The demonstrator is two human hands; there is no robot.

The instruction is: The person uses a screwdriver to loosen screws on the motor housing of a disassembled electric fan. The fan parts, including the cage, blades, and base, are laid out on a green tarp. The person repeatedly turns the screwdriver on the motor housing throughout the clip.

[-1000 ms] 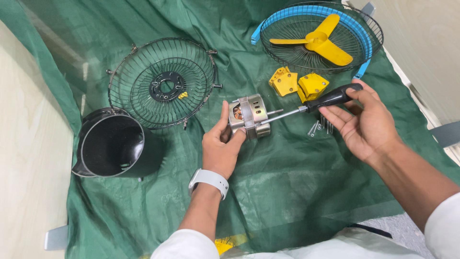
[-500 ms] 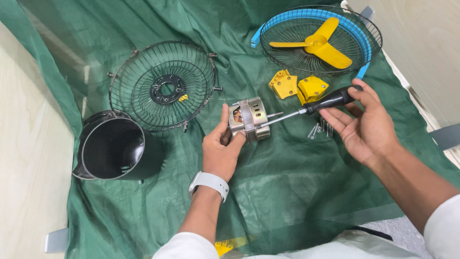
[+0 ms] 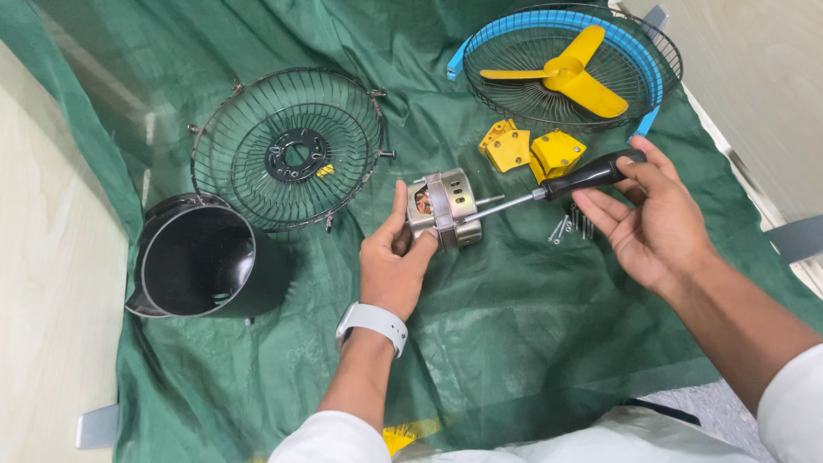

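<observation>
On the green cloth (image 3: pixel 514 326), left hand (image 3: pixel 393 267) grips the motor (image 3: pixel 444 207).

- A crumpled green tarp (image 3: pixel 531 343) covers a pale wooden floor (image 3: pixel 51 257).
- On the tarp: a black wire fan guard (image 3: pixel 287 147), a black cylindrical housing (image 3: pixel 206 261), two yellow brackets (image 3: pixel 531 150), loose screws (image 3: pixel 570 225).
- A blue-rimmed fan guard (image 3: pixel 653 64) holds a yellow fan blade (image 3: pixel 566 73).

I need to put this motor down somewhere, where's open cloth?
The widest bare green cloth lies in front, between the left hand and the right hand. A smaller strip runs between the black grille and the blue-rimmed grille. It is crowded right of the motor: screws, yellow pieces, screwdriver.
</observation>
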